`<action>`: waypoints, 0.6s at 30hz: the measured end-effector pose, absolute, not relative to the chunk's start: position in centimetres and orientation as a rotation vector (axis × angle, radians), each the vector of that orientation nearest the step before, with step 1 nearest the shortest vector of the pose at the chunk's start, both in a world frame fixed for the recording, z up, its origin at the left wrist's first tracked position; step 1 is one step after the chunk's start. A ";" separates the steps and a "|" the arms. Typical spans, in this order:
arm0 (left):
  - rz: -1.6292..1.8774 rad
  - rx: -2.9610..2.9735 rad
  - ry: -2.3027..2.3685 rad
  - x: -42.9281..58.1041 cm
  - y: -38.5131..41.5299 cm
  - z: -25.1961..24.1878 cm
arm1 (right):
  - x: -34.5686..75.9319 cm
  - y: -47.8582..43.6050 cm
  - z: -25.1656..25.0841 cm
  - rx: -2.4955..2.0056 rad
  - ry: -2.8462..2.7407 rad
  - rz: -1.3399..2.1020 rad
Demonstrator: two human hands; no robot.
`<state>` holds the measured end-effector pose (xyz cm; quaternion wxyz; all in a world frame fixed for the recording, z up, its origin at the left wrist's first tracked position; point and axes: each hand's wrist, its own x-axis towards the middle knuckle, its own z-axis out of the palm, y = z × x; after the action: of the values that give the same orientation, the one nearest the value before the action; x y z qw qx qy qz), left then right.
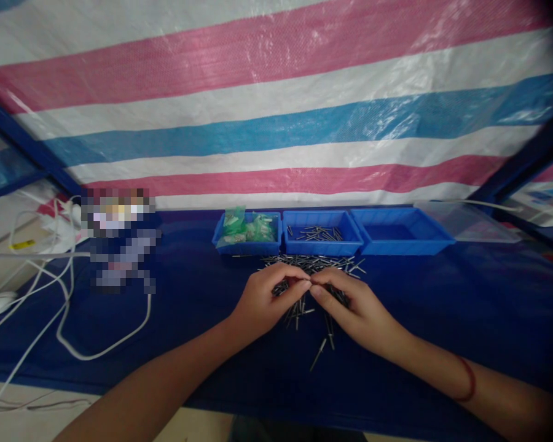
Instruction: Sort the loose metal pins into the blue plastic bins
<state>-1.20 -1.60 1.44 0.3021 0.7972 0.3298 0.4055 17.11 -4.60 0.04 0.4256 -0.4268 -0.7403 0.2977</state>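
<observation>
Thin metal pins that look like blind rivets (325,263) lie in a loose pile on the blue table, just in front of the bins. Over this pile my left hand (260,301) and my right hand (366,314) meet, thumb and forefinger of each pinched together at the tips. Whatever is between the fingertips is too small to make out. Nearer to me, below the right hand, a single rivet (319,354) lies apart from the pile. My hands cover part of the heap.
Behind the pile stand three blue bins: one with green bags (265,228), a middle bin (322,248) with several rivets, and a right bin (403,247). White cables (80,356) run over the table's left side. A striped sheet (267,135) hangs behind.
</observation>
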 end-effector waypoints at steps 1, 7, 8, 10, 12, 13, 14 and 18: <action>1.088 2.133 0.853 -1.2 -1.6 1.5 | 17.1 -4.6 0.1 -1.062 -1.853 0.738; 1.154 2.215 0.766 -1.4 -1.4 1.5 | 17.4 -4.4 -0.2 -1.050 -1.761 0.701; 1.155 2.220 0.770 -1.4 -1.4 1.5 | 17.5 -4.3 -0.2 -1.040 -1.749 0.685; 1.142 2.228 0.775 -1.4 -1.3 1.5 | 17.6 -4.4 -0.2 -1.011 -1.748 0.650; 1.109 2.234 0.763 -1.4 -1.3 1.5 | 17.8 -4.4 0.0 -0.985 -1.772 0.616; 1.088 2.237 0.756 -1.4 -1.3 1.4 | 17.8 -4.5 0.0 -0.977 -1.784 0.600; 1.064 2.241 0.750 -1.4 -1.3 1.4 | 17.8 -4.5 0.1 -0.973 -1.795 0.582; 0.982 2.255 0.754 -1.3 -1.4 1.2 | 18.0 -4.6 0.6 -0.932 -1.857 0.469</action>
<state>-1.33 -1.37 1.22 0.2806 0.8414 0.2812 0.3664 17.96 -4.57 0.60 0.4845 -0.3829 -0.7626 0.1926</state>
